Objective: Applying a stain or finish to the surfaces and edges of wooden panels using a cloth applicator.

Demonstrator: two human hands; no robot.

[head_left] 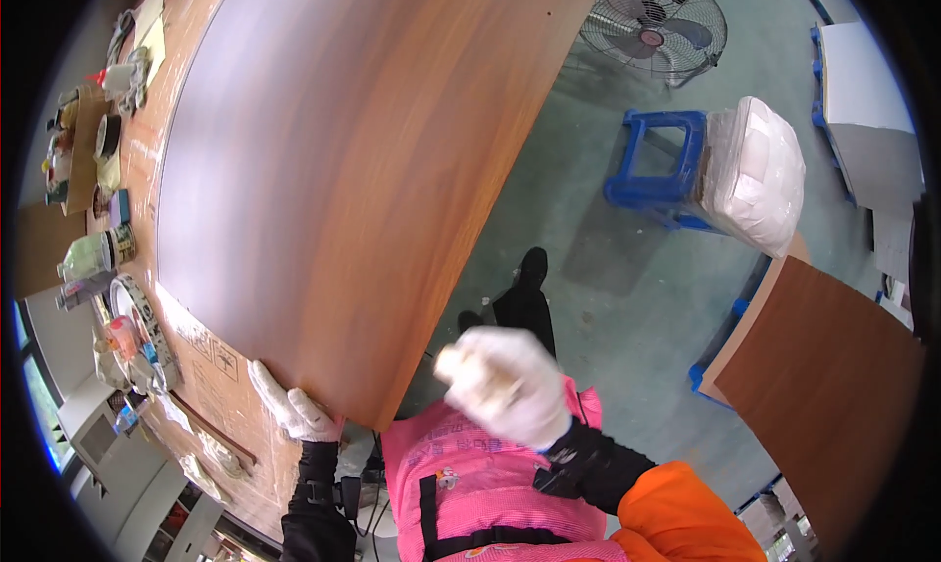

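Closest in is the pink apron (510, 474), with an orange sleeve (676, 513) off to its right. The right hand (510, 386), in a white glove, is up over the apron with fingers curled in. It's pretty blurred, so I can't tell if that pale lump at the fingertips is a wadded cloth or just glove. The left hand (296, 410), gloved too, is laid out flat, fingers straight and close together, right at the near left corner of the big wood-grain board (343, 190). That board runs from there way out to the far side, on the desk (274, 474). Left of it there's a white ring-shaped roll (137, 317), then farther along a squeeze bottle (118, 78) with a red tip. Over on the right: another brown board (823, 395), then a blue plastic stool (655, 170) beside a white wrapped bundle (757, 175), and farthest out a floor fan (652, 38).
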